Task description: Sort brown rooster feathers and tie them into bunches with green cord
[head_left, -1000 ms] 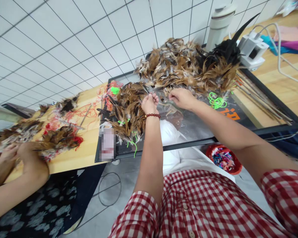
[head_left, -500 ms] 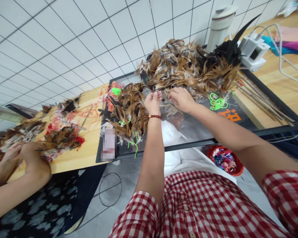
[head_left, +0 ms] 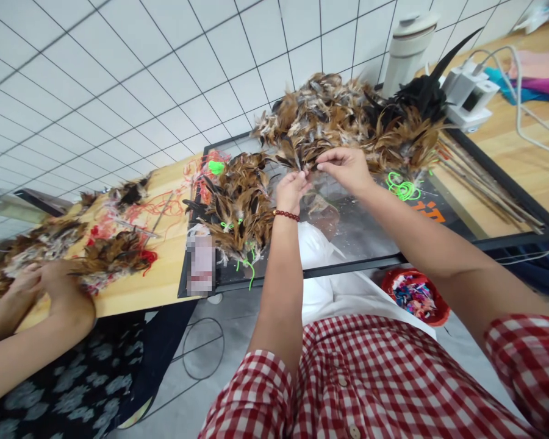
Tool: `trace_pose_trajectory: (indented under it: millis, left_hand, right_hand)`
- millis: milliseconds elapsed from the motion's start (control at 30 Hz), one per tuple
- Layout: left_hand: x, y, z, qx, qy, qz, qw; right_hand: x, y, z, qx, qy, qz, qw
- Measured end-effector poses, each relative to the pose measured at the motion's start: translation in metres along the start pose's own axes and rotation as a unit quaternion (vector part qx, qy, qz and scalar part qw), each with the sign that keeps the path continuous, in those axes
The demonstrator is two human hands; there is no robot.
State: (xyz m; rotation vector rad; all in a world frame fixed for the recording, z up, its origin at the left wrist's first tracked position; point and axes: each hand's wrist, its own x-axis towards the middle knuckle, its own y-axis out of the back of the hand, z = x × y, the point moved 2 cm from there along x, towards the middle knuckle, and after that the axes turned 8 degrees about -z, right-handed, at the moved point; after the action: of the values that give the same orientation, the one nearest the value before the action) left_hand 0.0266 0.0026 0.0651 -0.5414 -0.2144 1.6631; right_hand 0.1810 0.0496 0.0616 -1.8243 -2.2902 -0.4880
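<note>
My left hand (head_left: 293, 190), a beaded bracelet at its wrist, is closed in a pinch on a small fan of brown and dark feathers (head_left: 297, 152). Just to the right, my right hand (head_left: 348, 167) has its thumb and forefinger pressed together beside those feathers; what lies between these fingertips is too small to make out. Behind both hands spreads a big heap of brown feathers (head_left: 329, 110). Left of my left hand lies another pile of brown feathers (head_left: 242, 201), with bright green string (head_left: 251, 262) trailing from it.
Beneath lies a black-framed glass panel (head_left: 366, 228). Thin sticks (head_left: 489, 189), a coil of green cord (head_left: 402, 186), a white bottle (head_left: 409, 52) and a charger block (head_left: 471, 94) are to the right. A red basket of scraps (head_left: 416, 296) stands below. At left, another person's hands (head_left: 50, 283) touch feathers.
My left hand has shifted slightly right, and the feather fan now shows upright above its fingertips. My right hand has risen a little, its thumb and forefinger now visibly meeting.
</note>
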Motion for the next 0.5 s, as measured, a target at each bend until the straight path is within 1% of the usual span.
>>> trace_pose_trajectory:
  millis: [100, 167, 233, 267, 333, 400, 433, 500]
  left_hand:
    - [-0.003, -0.004, -0.005, 0.015, 0.06, -0.056, 0.997]
    - [-0.003, -0.005, -0.006, 0.022, 0.065, -0.059, 0.996]
    - [-0.004, -0.007, -0.006, 0.015, 0.049, -0.051, 0.997]
    - [-0.004, -0.007, -0.006, 0.006, 0.04, -0.049, 0.998]
    - [-0.004, -0.008, -0.006, -0.007, 0.031, -0.053, 0.998]
    - [-0.005, -0.008, -0.005, -0.008, 0.043, -0.058, 0.997]
    - [-0.005, -0.008, -0.005, -0.006, 0.054, -0.059, 0.997]
    - [-0.005, -0.007, -0.006, -0.011, 0.076, -0.051, 0.996]
  right_hand:
    - [0.003, 0.001, 0.0, 0.034, -0.015, 0.021, 0.999]
    - [0.004, 0.0, 0.002, 0.046, -0.018, 0.03, 0.998]
    - [0.004, -0.003, 0.006, 0.082, -0.044, 0.041, 0.995]
    - [0.003, -0.004, 0.008, 0.105, -0.072, 0.029, 0.991]
    - [0.002, -0.008, 0.012, 0.142, -0.14, -0.028, 0.98]
    - [0.0, -0.01, 0.012, 0.16, -0.175, -0.077, 0.969]
    - [-0.001, -0.009, 0.011, 0.166, -0.173, -0.076, 0.968]
    - [0.0, -0.005, 0.008, 0.173, -0.15, -0.038, 0.973]
